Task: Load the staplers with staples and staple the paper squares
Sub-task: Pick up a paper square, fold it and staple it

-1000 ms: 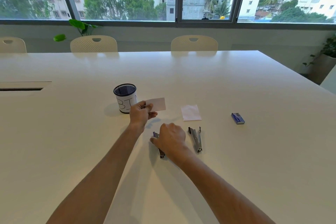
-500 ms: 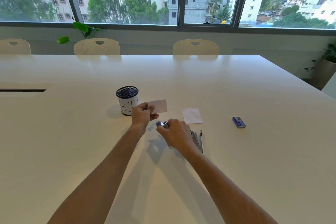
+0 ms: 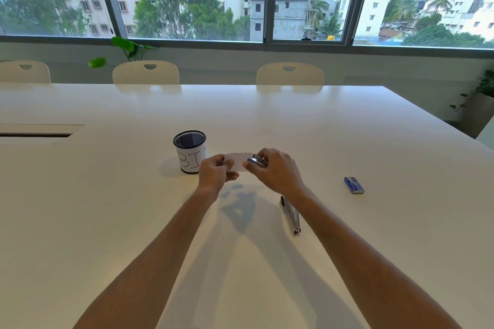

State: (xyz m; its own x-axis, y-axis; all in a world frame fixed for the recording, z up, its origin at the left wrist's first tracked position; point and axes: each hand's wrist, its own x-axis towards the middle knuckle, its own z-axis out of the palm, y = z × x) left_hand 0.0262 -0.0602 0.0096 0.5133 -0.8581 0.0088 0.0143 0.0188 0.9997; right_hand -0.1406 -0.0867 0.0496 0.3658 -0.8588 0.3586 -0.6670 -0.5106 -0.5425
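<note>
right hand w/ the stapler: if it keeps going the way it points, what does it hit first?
The right hand points left; its stapler is already at the paper edge. Beyond that, the left hand, though depth is unclear.

Both hands were held above the table [image 3: 347, 141], the left hand [image 3: 213, 173] just left of the right hand [image 3: 275, 171]. A paper square [image 3: 236, 161] was held between them, and a stapler [image 3: 256, 161] in the right hand was set at the paper's right edge. A mesh cup [image 3: 190, 151] stood just left of the left hand. A second stapler [image 3: 290, 215] lay on the table nearer the person, beside the right forearm. A staple box [image 3: 353, 184] lay well to the right of the right hand.
</note>
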